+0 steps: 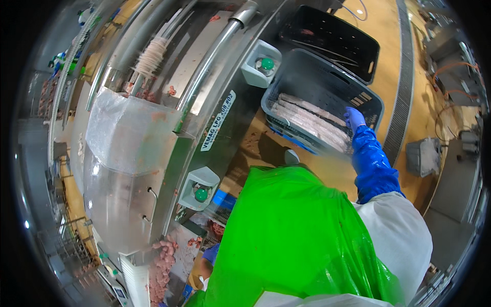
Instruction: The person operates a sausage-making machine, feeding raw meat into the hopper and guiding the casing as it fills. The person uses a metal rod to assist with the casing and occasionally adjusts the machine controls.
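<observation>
My right hand (354,117), in a blue glove and long blue sleeve, is inside the right end of a grey plastic crate (379,105). Its fingers are curled beside the ends of long, pale, wrinkled tubes (312,123) lying in the crate; what they grip, if anything, is hidden. My left hand is not clearly in view. My green apron (286,230) fills the lower middle. At its left edge is a blue-gloved hand (209,253), partly hidden, apparently another person's.
A steel machine (133,133) with rods and two green buttons (201,194) runs along the left. Pink meat pieces (164,256) lie below it. A black crate (330,33) stands beyond the grey one. A drain grate (396,123) and grey bin (422,156) are to the right.
</observation>
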A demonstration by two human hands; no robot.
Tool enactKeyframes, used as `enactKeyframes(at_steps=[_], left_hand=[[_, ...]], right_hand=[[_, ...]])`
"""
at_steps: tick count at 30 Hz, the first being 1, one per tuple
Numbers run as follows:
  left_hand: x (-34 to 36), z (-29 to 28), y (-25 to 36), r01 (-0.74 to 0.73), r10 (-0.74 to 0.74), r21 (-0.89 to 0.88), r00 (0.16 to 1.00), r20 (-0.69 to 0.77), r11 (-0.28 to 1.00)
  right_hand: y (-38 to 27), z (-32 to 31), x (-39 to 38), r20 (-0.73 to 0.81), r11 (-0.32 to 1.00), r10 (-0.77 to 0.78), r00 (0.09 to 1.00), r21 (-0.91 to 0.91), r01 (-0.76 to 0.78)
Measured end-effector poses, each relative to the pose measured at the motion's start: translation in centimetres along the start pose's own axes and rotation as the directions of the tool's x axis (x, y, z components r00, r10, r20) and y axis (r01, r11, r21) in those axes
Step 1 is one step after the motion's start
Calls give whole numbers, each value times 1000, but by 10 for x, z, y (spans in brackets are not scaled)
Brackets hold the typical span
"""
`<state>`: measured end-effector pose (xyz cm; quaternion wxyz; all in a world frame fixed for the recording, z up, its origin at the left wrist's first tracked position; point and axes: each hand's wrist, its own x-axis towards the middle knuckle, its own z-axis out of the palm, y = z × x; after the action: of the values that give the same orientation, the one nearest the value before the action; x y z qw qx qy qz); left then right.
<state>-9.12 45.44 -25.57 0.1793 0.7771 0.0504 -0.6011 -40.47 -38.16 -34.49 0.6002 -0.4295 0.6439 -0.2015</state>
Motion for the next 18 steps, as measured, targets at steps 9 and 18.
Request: enactKeyframes(at_steps=[9,18], left_hand=[[-34,75,49,-16,-74,-412,977,-199,911],[-50,163,4,71,-228,-648,960,-162,759]], right_hand=[[-133,160,-3,378,904,-416,827,71,422],[-273,421,-218,877,870,-427,219,333,363]])
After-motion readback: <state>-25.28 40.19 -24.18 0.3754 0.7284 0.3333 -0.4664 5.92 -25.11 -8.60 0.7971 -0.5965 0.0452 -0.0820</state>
